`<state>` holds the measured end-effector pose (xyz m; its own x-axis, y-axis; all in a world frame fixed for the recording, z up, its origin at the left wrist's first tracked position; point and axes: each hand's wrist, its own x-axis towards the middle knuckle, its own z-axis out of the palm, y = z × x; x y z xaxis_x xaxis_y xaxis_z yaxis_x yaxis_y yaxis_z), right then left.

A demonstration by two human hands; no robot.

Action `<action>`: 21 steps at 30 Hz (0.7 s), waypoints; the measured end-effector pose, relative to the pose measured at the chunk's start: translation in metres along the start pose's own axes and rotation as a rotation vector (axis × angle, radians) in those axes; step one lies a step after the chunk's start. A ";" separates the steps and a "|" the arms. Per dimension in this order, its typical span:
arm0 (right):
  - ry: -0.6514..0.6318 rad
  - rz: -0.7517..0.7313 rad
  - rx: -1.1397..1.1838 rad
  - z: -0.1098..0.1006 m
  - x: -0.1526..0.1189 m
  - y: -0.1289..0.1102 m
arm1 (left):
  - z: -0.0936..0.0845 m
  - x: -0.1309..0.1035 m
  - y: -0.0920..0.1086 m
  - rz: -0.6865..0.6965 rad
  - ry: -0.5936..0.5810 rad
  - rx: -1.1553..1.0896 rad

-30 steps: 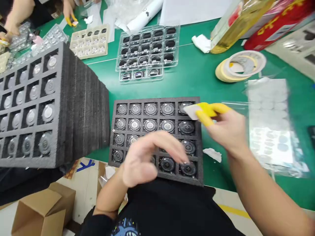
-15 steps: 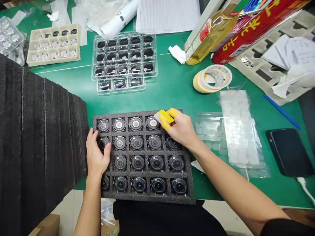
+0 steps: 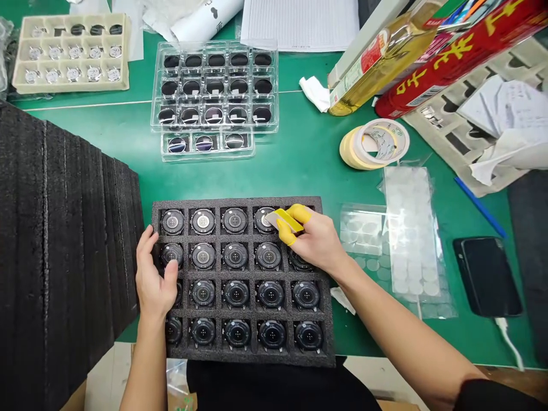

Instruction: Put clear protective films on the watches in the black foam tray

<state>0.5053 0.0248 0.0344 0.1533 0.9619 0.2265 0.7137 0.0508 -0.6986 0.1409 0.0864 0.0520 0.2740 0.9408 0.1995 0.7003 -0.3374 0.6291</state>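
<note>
A black foam tray (image 3: 252, 273) with rows of round black watch bodies lies at the table's front edge. My left hand (image 3: 154, 279) rests on its left edge, thumb apart from the fingers, over part of a watch body (image 3: 172, 255). My right hand (image 3: 314, 234), with yellow covers on thumb and forefinger, pinches a small yellow and whitish piece (image 3: 287, 219). The tip of that piece is over the watch body (image 3: 264, 219) in the back row. The hand and piece hide the back right compartment.
Stacked black foam (image 3: 64, 245) rises at the left. Clear trays of dark discs (image 3: 214, 103) and a beige tray (image 3: 71, 63) lie behind. Tape rolls (image 3: 374, 144), a bottle (image 3: 377, 63), a red can (image 3: 454, 63), sticker sheets (image 3: 411, 228) and a phone (image 3: 488, 277) are right.
The view has shifted a little. The foam tray and my left hand appear slightly further left and lower. My right hand still pinches the yellow piece over the back row.
</note>
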 end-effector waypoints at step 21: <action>0.104 0.031 -0.018 0.004 -0.005 -0.004 | 0.004 -0.001 -0.003 0.045 0.019 -0.052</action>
<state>0.4993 0.0207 0.0331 0.2453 0.9297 0.2746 0.7197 0.0151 -0.6941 0.1416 0.0865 0.0470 0.2921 0.9252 0.2423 0.6523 -0.3780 0.6570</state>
